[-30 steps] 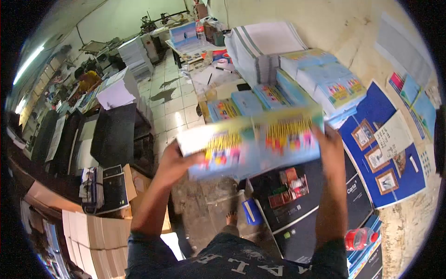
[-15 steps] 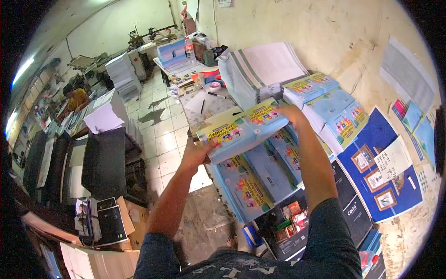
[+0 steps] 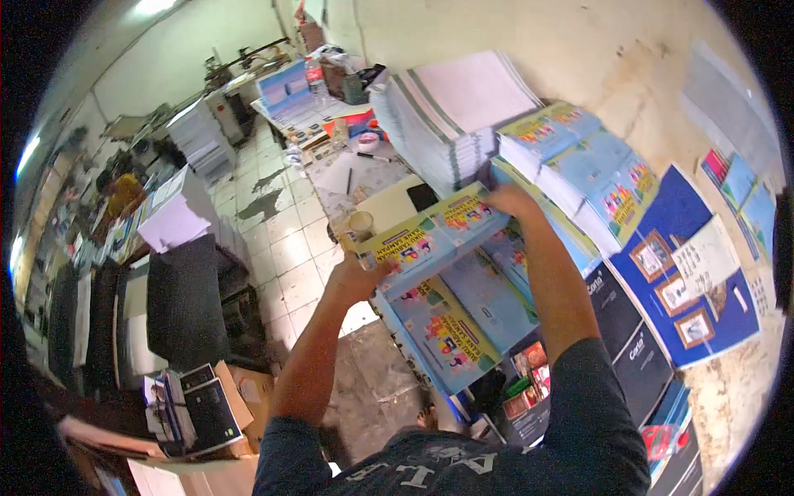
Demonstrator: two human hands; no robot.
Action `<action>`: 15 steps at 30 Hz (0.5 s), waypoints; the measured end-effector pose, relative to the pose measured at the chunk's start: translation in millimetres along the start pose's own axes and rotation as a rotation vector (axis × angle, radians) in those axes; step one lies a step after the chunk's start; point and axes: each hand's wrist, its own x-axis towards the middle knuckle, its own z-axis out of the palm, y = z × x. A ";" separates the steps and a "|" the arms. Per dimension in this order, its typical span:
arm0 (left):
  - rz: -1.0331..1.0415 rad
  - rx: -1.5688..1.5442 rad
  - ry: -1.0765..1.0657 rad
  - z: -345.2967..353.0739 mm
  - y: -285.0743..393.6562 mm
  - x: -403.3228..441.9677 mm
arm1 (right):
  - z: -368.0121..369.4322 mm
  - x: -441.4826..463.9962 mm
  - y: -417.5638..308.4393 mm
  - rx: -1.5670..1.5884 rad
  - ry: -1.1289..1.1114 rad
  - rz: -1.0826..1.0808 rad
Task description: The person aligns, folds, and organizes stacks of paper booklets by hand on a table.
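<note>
Between my two hands is a stack of printed booklet covers, blue and yellow with cartoon figures. My left hand grips its left end, thumb on top. At the far right corner, my right hand closes on the other end. Just beneath lie more printed covers of the same design, spread in side-by-side piles on the table. To the right of my right hand stand taller piles of booklets. The fingers under the held stack are hidden.
Beyond the stack are a glass cup, a black phone, a pen and a tape roll. Large striped sheets are piled by the wall. Dark cartons sit at right. A person in yellow is far left.
The held stack has come lower and nearer to me, and the phone and glass cup behind it now show. Both hands keep their grip. The camera view has shifted slightly.
</note>
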 end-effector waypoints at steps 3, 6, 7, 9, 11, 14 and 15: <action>0.032 0.038 -0.011 -2.2 7.7 -5.2 | -19.4 -23.3 -25.0 -0.007 -0.007 0.029; -0.002 -0.015 -0.138 -9.8 19.5 -15.0 | -32.6 -36.9 -38.1 -0.051 -0.104 -0.019; 0.009 -0.004 -0.142 -10.8 20.1 -13.7 | -31.7 -34.1 -34.7 -0.043 -0.094 -0.010; -0.029 -0.045 -0.147 -9.4 13.5 -11.6 | -24.6 -31.0 -29.7 0.053 -0.020 0.025; -0.066 -0.067 -0.133 -7.5 8.8 -8.3 | -28.8 -36.6 -32.0 0.083 0.008 0.051; -0.104 -0.156 -0.119 -13.8 0.6 -11.5 | -32.1 -41.4 -30.9 0.106 0.078 0.074; -0.105 -0.220 -0.119 -17.1 -3.8 -13.7 | -31.1 -43.6 -28.9 0.101 0.119 0.070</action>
